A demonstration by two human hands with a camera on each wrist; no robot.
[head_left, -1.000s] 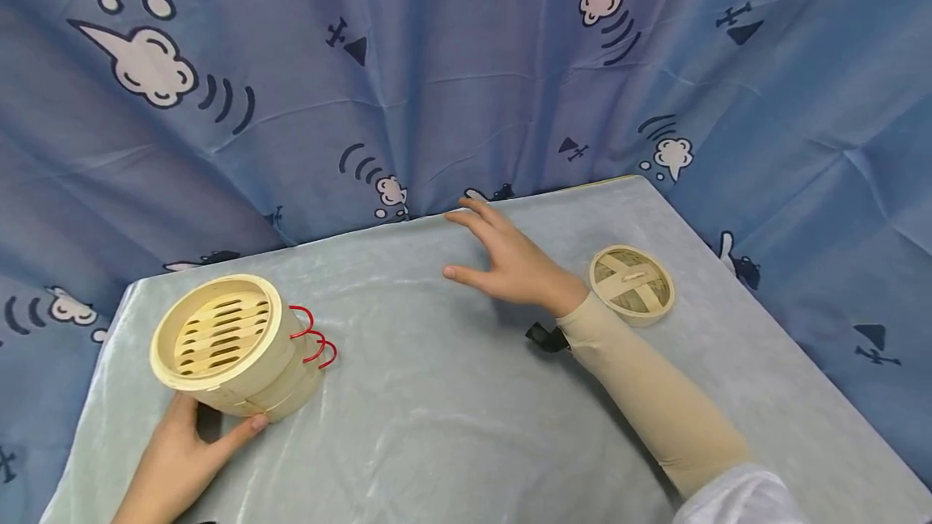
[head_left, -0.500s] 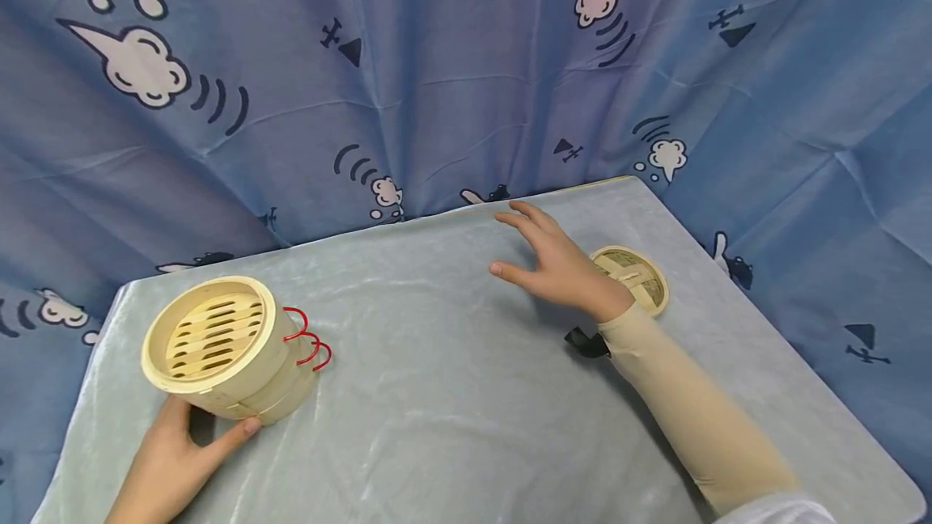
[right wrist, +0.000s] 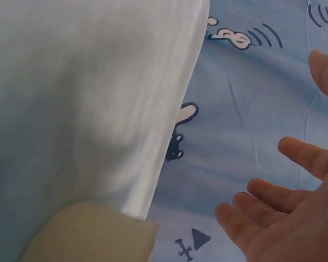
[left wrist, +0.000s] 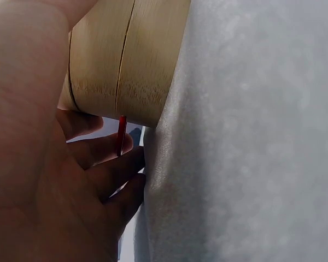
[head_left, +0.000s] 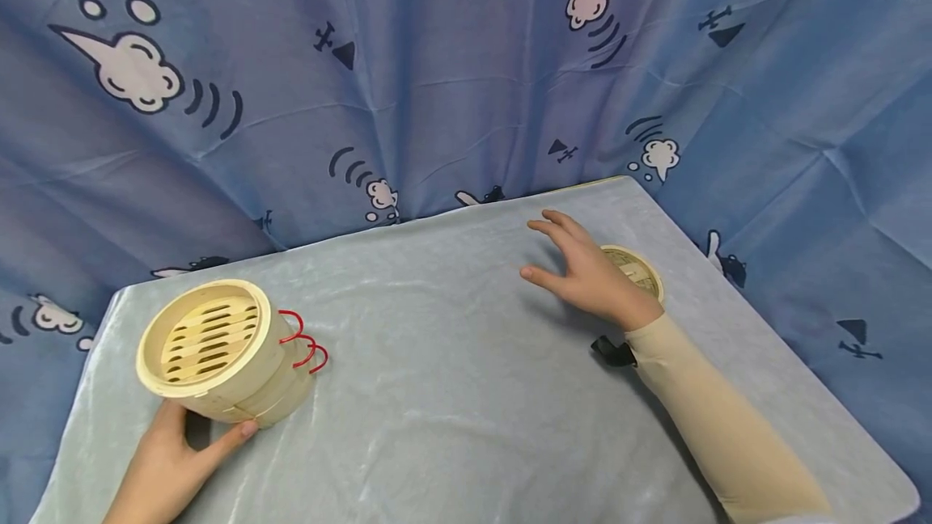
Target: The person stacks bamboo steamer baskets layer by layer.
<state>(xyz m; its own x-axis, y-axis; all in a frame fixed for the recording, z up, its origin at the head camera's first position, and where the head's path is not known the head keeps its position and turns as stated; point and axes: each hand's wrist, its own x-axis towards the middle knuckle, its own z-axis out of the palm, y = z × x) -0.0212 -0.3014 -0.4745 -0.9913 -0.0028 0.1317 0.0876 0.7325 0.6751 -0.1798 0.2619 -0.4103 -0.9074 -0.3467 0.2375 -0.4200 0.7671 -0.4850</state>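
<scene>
A round bamboo steamer [head_left: 273,382] of stacked tiers, with a slatted inside and red loops at its right side, stands on the left of the table. My left hand [head_left: 162,463] holds it low on its near side, thumb and fingers spread round the wall. In the left wrist view, fingers [left wrist: 117,172] of that hand curve past the bamboo wall [left wrist: 126,60]. To the right, my right hand [head_left: 593,273] hovers over the cloth with fingers parted and nothing in them. It partly covers the round bamboo lid [head_left: 641,273] behind it.
Pale grey-blue cloth [head_left: 422,362] covers the table. A patterned blue curtain [head_left: 451,71] hangs along the back and right edges. Below my right wrist shows a black strap-like piece [head_left: 613,352]. A blurred tan shape [right wrist: 93,234] sits low in the right wrist view.
My right hand has moved rightward and now overlaps the lid in the head view. My left hand stays at the steamer. The whole head view has shifted slightly.
</scene>
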